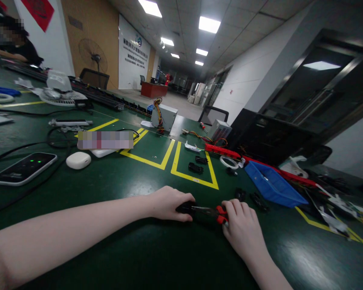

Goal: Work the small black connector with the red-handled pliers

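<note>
In the near middle of the green table, my left hand [172, 204] is closed around the end of a small black part [185, 207], its thumb and fingers pinching it. My right hand [242, 225] grips what look like red-handled pliers [220, 214]. Their narrow metal nose points left and reaches the black part; whether the jaws are shut on it is too blurred to tell. Just beyond my right hand lie two more black pieces, one near the knuckles [240, 194] and one farther right [259, 201]. Others [195, 167] sit inside a yellow-taped square.
A blue tray [272, 183] stands at right, beside a red strip [222, 151] and a large black panel [260, 137]. Power supply units [166, 117] with cables are farther back. At left are a phone-like device [24, 168], a white case [78, 160] and black cables. A person sits far left.
</note>
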{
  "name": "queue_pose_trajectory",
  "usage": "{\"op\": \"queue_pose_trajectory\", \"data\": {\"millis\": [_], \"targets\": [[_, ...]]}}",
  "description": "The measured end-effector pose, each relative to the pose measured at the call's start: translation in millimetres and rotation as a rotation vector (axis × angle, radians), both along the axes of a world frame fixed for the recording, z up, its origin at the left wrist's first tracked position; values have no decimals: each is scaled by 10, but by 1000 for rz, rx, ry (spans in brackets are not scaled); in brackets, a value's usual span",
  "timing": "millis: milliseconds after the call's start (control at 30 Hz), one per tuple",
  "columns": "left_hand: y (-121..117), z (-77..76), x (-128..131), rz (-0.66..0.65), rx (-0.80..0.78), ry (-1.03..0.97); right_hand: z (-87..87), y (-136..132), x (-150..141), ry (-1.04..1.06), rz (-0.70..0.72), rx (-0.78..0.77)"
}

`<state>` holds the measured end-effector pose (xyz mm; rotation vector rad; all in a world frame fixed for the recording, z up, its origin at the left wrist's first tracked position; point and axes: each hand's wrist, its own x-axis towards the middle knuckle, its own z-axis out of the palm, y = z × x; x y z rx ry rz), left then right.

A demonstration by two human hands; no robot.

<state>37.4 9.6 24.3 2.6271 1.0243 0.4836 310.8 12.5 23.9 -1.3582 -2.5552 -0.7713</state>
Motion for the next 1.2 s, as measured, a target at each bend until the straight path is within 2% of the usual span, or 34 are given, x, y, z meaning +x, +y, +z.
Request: {"op": "queue_pose_trajectory", "data": {"millis": [367,600,900,1200], "targets": [[-1,11,-1,-15,-15,-54,-76,55,101,75,69,-101],[-20,22,-2,-105,107,-39,-46,45,97,133,99,-133],[-14,-14,6,-93,167,-11,-34,51,94,179,113,-170],[-3,-33,-18,-127,102,-130,-9,36,83,259,123,-310]]}}
